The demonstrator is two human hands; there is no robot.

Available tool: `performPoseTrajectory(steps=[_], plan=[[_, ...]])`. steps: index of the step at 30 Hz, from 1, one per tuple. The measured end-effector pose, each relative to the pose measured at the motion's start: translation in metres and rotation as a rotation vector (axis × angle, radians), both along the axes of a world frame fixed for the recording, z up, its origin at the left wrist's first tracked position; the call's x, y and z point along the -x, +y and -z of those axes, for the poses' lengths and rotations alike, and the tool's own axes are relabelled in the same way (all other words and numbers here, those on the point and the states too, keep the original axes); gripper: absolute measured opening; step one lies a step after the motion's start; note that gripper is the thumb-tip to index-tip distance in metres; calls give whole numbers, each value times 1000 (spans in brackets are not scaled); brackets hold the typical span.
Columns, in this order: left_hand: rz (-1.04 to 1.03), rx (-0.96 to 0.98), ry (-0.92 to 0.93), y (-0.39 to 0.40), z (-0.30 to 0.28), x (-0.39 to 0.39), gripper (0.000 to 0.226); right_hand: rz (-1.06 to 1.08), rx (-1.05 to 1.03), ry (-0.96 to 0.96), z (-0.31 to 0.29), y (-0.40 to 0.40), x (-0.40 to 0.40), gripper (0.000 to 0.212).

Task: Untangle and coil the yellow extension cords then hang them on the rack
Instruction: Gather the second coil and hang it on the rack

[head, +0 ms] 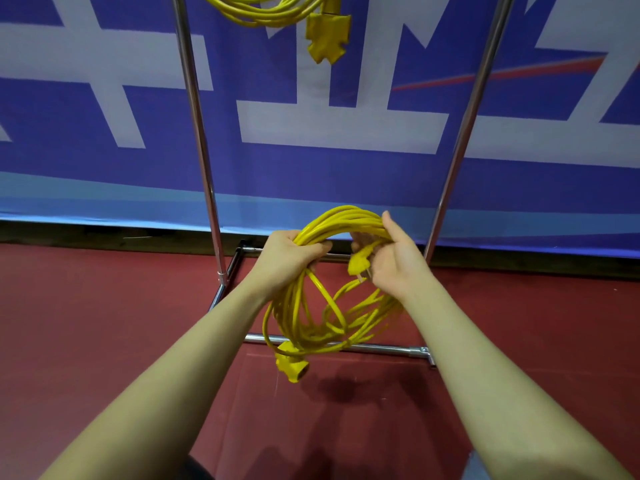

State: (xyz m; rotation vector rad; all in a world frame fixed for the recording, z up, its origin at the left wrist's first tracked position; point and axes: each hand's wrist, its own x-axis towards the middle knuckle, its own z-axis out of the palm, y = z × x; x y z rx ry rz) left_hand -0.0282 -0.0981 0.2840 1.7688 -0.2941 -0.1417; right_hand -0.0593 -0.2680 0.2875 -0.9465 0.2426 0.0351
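I have a yellow cord bunched into loops, and I hold it up in the air in front of the rack, above the red floor. My left hand has its fingers curled tight around the left side of the loops. My right hand holds the right side, thumb up over the top, with the plug tucked against the palm. The socket end hangs loose at the bottom of the bundle. Another yellow cord already hangs high up on the rack, with its flat socket block dangling.

I think I am finishing the coil before I hang it. The loops are messy: one or two stick out through the middle. To do this well, I should keep the left hand tight so nothing slips. Then the right hand can pull the stray loops even with the others. I should tuck in the hanging end so it does not drag the coil open. Then I lift it up beside the first cord.
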Motion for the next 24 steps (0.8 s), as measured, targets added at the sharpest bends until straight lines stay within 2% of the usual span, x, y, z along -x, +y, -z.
performPoseTrajectory(steps=[3,6,9,11,15,17,18,20,21,22,24], plan=[[-24,-10,-27,5,-5,0,33,-129,145,110,0,-3,2,50],[-61,-19,-46,10,-7,1,34,-179,463,244,2,-8,7,58],[-93,-29,-40,14,-5,-1,34,-4,792,220,12,-11,9,35],[-104,-26,-25,13,-3,-2,33,86,927,156,16,-11,9,29],[-79,32,15,14,-1,-1,29,295,689,169,23,-15,4,33],[-57,78,46,16,0,-2,26,331,732,219,25,-19,4,32],[-56,97,58,18,0,-3,26,315,754,224,26,-19,4,30],[-72,118,70,20,1,-5,27,226,666,192,25,-14,6,13],[-78,125,74,20,1,-5,27,181,616,178,26,-13,6,16],[-81,133,78,20,0,-5,27,142,588,175,27,-13,5,27],[-87,146,86,19,-1,-5,27,64,689,173,28,-15,5,35]])
